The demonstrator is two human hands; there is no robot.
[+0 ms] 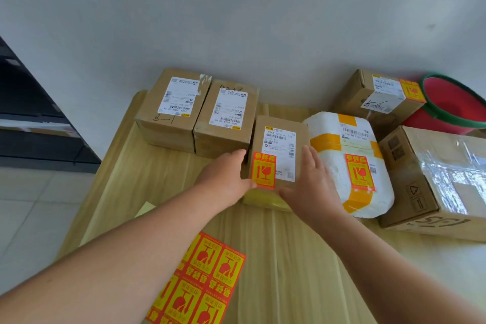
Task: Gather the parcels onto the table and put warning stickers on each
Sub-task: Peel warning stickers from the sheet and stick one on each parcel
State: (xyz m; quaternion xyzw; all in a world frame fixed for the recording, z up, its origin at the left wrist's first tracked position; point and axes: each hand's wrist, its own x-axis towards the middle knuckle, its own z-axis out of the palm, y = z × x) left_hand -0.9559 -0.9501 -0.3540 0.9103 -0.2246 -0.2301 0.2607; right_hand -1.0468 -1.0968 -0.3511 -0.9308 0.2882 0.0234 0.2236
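A small cardboard parcel [278, 139] with a red-and-yellow warning sticker stands mid-table. My left hand [226, 179] presses its left side and my right hand [313, 187] its right side, so both hold it. To its right lies a white foam parcel [334, 179] with a sticker. Two brown parcels [171, 113] [226, 116] at the back left carry only shipping labels. At the right stand a large taped box [434, 187] and, behind it, a stickered box [378, 97]. A sheet of warning stickers [200, 281] lies near the front edge.
The wooden table [289, 271] butts against a white wall. A red bucket with a green rim [457, 108] sits at the far right. A dark shelf unit [31, 118] stands left of the table over a tiled floor. A yellow paper scrap [144, 209] lies on the left.
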